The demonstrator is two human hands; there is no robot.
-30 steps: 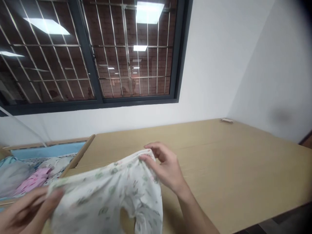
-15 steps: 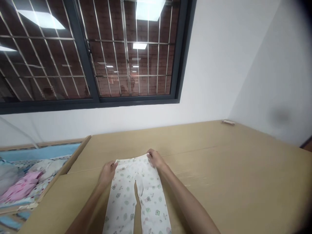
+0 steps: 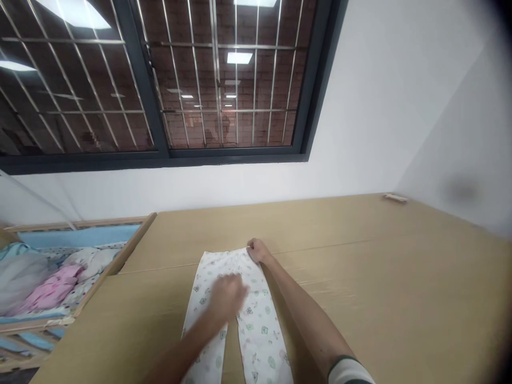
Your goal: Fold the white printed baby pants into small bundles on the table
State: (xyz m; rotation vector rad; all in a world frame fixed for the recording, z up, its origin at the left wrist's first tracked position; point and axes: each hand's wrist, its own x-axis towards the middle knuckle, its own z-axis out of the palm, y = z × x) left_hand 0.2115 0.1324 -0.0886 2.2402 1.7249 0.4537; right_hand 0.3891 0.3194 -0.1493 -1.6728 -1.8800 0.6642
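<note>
A pair of small white baby trousers (image 3: pixel 256 325) with a green and pink print lies flat on the tan table (image 3: pixel 380 277), waistband away from me, legs toward me. My right hand (image 3: pixel 259 250) pinches the right corner of the waistband. My left hand (image 3: pixel 229 296) rests on the cloth just below the waistband; it is blurred by motion and its fingers do not show clearly.
A wooden crib (image 3: pixel 116 266) stands to the left of the table, holding a heap of clothes, among them a pink garment (image 3: pixel 50 290) and a grey one (image 3: pixel 20 274). A small pale object (image 3: pixel 395 198) lies at the table's far right corner by the wall. A barred window fills the wall above.
The trousers went from held up and bunched to spread flat on the table. My left hand left the waistband's left corner and moved onto the middle of the cloth.
</note>
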